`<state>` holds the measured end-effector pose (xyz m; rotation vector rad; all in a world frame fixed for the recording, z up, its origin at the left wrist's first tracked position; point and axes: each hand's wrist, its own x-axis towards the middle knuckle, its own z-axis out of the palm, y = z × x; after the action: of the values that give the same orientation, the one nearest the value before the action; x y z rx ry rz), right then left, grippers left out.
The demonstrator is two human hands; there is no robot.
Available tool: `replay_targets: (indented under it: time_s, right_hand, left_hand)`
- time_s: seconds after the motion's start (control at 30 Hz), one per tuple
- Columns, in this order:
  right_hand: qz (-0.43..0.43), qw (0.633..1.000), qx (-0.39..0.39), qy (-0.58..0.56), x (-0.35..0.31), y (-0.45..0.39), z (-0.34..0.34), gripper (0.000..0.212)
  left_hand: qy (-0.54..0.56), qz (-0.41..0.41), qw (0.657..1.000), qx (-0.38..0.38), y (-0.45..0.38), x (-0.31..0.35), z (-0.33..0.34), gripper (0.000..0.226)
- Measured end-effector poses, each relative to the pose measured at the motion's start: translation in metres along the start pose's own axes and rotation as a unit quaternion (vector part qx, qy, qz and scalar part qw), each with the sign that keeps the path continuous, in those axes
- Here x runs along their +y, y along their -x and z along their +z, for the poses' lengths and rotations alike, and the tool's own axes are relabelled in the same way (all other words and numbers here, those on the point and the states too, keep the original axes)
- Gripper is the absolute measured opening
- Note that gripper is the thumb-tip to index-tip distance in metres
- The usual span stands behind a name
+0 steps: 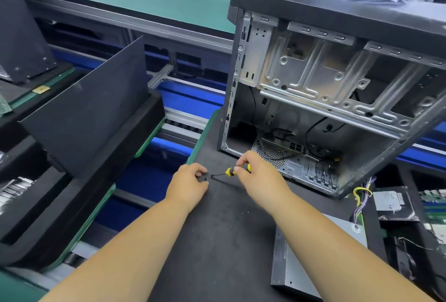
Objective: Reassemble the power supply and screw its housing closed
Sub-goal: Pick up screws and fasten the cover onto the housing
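Observation:
The grey metal power supply [299,260] lies flat on the black mat [224,224] at the lower right, under my right forearm. My right hand [255,173] grips a yellow-and-black screwdriver [230,171] whose thin tip points left, low over the mat. My left hand [189,182] has its fingers curled beside the tip, where small dark screws [205,179] lie; whether it pinches one I cannot tell.
An open computer case [337,98] stands behind my hands, cables and a fan grille inside. A black side panel [89,113] leans at the left. A hard drive [392,205] and coloured wires [362,195] lie at the right. Conveyor rails run beyond the mat's left edge.

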<state>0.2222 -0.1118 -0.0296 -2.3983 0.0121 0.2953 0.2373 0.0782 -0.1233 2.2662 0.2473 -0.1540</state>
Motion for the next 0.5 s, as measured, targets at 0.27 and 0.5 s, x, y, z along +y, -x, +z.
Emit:
replay_targets:
  time_s: [0.27,0.5]
  right_hand:
    - [-0.018,0.994,0.059,-0.089,0.000,0.024,-0.041,0.006]
    - [-0.033,0.985,0.117,-0.122,0.011,0.055,-0.079,0.006]
  left_hand:
    - [0.189,-0.027,0.981,0.008,0.014,0.028,-0.007,0.023]
    - [0.418,-0.138,0.893,-0.091,0.034,0.096,0.004,0.017]
